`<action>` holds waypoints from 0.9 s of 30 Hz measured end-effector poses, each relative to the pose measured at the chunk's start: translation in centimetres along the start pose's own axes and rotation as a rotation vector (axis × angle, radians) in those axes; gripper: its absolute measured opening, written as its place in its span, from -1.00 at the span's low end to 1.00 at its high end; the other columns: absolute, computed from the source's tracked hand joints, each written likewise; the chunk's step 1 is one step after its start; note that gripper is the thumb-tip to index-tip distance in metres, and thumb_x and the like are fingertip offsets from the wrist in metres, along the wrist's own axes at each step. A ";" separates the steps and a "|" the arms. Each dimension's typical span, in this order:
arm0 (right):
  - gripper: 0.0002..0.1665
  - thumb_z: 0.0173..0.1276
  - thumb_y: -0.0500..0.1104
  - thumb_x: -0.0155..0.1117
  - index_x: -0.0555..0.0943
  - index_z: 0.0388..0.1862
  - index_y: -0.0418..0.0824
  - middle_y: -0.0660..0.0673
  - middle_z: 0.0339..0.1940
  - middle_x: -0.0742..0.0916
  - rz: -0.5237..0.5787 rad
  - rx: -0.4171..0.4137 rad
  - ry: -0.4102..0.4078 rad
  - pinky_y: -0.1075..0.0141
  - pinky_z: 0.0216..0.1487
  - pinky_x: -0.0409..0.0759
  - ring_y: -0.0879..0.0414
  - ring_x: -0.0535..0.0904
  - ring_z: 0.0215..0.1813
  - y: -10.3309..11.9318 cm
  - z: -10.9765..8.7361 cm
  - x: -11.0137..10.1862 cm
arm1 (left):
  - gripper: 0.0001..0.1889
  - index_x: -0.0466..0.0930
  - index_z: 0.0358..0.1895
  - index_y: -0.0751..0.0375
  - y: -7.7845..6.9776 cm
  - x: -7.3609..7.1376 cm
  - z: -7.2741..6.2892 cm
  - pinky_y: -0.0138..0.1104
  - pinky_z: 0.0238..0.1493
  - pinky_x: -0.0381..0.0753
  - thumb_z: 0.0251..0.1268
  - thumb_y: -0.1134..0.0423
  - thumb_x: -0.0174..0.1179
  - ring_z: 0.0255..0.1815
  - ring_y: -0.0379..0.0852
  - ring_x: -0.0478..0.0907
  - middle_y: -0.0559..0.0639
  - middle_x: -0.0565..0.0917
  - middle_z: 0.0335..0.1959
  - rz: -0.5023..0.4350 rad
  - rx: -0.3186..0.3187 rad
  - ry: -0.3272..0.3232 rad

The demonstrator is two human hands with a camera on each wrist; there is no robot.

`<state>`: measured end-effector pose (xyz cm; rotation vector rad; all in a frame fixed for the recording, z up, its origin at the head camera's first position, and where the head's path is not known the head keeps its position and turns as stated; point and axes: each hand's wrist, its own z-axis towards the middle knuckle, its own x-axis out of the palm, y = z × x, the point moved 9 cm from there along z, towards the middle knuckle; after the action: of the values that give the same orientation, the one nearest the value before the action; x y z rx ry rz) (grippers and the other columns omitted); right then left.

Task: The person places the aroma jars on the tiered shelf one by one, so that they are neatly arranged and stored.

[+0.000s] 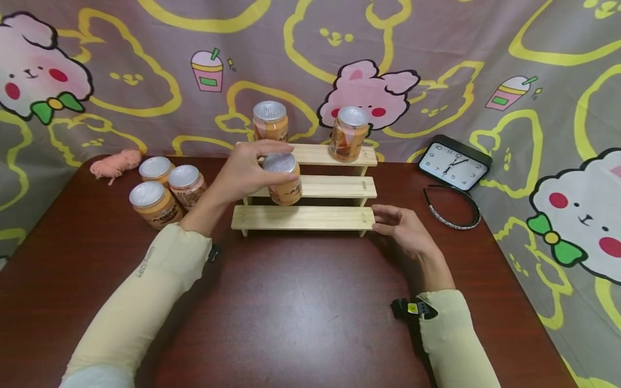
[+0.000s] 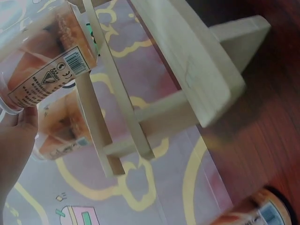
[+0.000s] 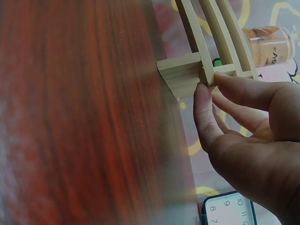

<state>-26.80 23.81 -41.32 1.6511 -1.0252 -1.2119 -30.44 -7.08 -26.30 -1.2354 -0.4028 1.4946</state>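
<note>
My left hand [image 1: 247,167] grips an orange-labelled can [image 1: 286,186] with a silver lid, thumb and fingers around its upper part. The can is upright at the left half of the middle step of a three-step wooden display rack [image 1: 301,217]; I cannot tell whether its base touches the wood. In the left wrist view the held can [image 2: 49,65] shows its barcode side. My right hand [image 1: 407,229] pinches the right end of the lowest step between thumb and fingers. On the top step stand a left can [image 1: 270,124] and a right can [image 1: 348,134].
Three more cans [image 1: 155,202] stand grouped on the dark wooden table [image 1: 291,302], left of the rack. Behind them lies pink yarn [image 1: 116,163]. A black-framed clock [image 1: 455,163] and a headband [image 1: 456,223] are at the right. Patterned cloth [image 1: 160,70] hangs behind.
</note>
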 end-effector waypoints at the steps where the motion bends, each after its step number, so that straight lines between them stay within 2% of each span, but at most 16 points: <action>1: -0.40 0.39 -0.45 0.27 0.43 0.41 -0.44 -0.41 0.19 0.61 -0.001 0.001 0.000 0.43 -0.06 0.61 0.14 0.59 0.04 0.0 0.0 0.0 | -0.43 0.70 0.12 0.36 0.1 0.2 0.2 -0.11 0.13 0.60 -0.02 0.28 0.62 0.16 -0.02 0.59 0.13 0.71 0.11 -0.004 -0.007 0.001; 6: -0.41 0.40 -0.46 0.25 0.43 0.41 -0.45 -0.42 0.21 0.61 0.017 -0.005 0.010 0.42 -0.05 0.62 0.15 0.59 0.05 0.2 0.1 0.1 | -0.43 0.69 0.14 0.35 0.1 1.2 1.1 -0.12 0.17 0.58 -0.01 0.26 0.61 0.22 -0.04 0.54 0.13 0.68 0.17 -0.006 -0.025 0.014; 11: -0.41 0.40 -0.49 0.23 0.41 0.40 -0.49 -0.47 0.23 0.58 0.055 -0.022 0.023 0.41 -0.02 0.63 0.16 0.60 0.06 0.4 0.1 0.2 | -0.43 0.71 0.12 0.30 -0.2 2.2 2.0 -0.17 0.16 0.58 -0.02 0.22 0.62 0.24 -0.06 0.55 0.11 0.68 0.17 0.019 -0.003 0.025; 24: -0.38 0.38 -0.47 0.28 0.42 0.41 -0.47 -0.44 0.19 0.61 0.019 -0.001 0.006 0.43 -0.08 0.61 0.16 0.60 0.02 0.1 -0.1 0.1 | -0.39 0.69 0.13 0.37 -0.8 5.0 3.2 -0.24 0.24 0.49 -0.05 0.24 0.64 0.23 -0.04 0.53 0.14 0.68 0.15 -0.008 0.060 -0.001; 27: -0.39 0.38 -0.47 0.28 0.42 0.41 -0.48 -0.44 0.19 0.61 0.018 -0.006 0.001 0.44 -0.08 0.61 0.16 0.60 0.03 0.2 -0.1 0.0 | -0.39 0.69 0.14 0.35 -1.2 5.5 3.5 -0.24 0.25 0.47 -0.04 0.20 0.63 0.23 -0.03 0.53 0.13 0.69 0.14 0.016 0.078 -0.006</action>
<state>-26.71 23.74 -41.07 1.6345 -1.0319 -1.2011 -32.00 -0.58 -26.53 -1.1753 -0.3359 1.5142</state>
